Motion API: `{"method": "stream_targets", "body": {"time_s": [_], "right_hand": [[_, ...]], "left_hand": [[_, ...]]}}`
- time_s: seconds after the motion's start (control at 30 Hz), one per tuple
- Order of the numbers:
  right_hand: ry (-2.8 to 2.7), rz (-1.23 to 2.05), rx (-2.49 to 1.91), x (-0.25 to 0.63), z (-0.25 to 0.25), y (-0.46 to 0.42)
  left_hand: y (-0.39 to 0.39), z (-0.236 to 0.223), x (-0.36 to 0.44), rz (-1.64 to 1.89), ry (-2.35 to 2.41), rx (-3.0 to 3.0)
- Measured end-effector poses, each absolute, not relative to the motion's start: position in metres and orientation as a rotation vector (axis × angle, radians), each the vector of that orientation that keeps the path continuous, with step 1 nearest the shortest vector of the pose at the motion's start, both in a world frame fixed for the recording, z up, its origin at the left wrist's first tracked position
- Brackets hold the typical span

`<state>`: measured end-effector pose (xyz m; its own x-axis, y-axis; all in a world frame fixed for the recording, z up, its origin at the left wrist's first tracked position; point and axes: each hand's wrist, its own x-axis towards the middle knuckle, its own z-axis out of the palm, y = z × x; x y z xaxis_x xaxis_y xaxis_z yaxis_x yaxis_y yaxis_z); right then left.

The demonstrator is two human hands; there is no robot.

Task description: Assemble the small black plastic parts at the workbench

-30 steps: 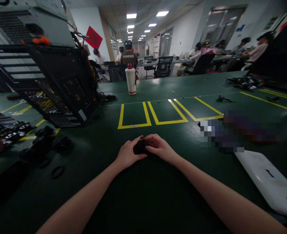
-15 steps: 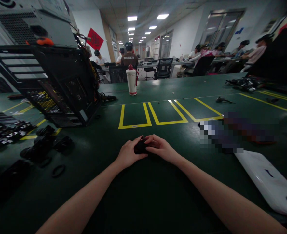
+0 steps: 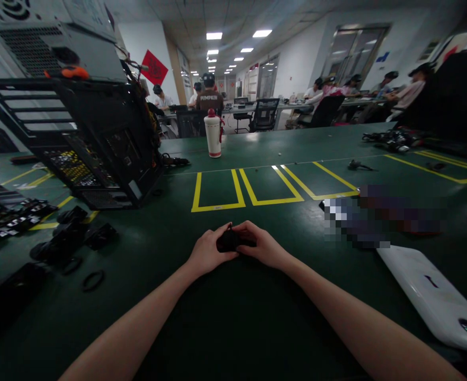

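Between my two hands, low over the green table (image 3: 225, 317), is a small black part (image 3: 229, 241); it is too dark to tell its kind. My left hand (image 3: 208, 251) grips it from the left, thumb at the near side and fingers at the far side. From the right, my right hand (image 3: 259, 244) pinches it with curved fingers and thumb. To the left lie several black parts (image 3: 72, 227) and a black ring (image 3: 93, 280), apart from my hands.
A black computer case (image 3: 98, 137) stands at the left. Beyond my hands, yellow tape outlines (image 3: 217, 207) mark the table, with a white cup (image 3: 213, 135) behind them. A white device (image 3: 428, 291) lies at the right; cables (image 3: 392, 139) lie at the far right. People sit farther back.
The fingers of my right hand have shifted slightly around the black part. The whole view has moved a little; both hands stay in about the same place.
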<state>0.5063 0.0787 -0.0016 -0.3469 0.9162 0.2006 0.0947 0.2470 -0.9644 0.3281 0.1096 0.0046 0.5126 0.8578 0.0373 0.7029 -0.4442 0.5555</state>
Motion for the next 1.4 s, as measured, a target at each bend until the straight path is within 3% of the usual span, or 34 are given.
{"method": "stream_targets", "body": {"time_s": [1.4], "right_hand": [[-1.581,1.139,-0.989,0.494,-0.017,0.084]], "left_hand": [[0.116,-0.013,0.322,0.645,1.167,2.275]]}}
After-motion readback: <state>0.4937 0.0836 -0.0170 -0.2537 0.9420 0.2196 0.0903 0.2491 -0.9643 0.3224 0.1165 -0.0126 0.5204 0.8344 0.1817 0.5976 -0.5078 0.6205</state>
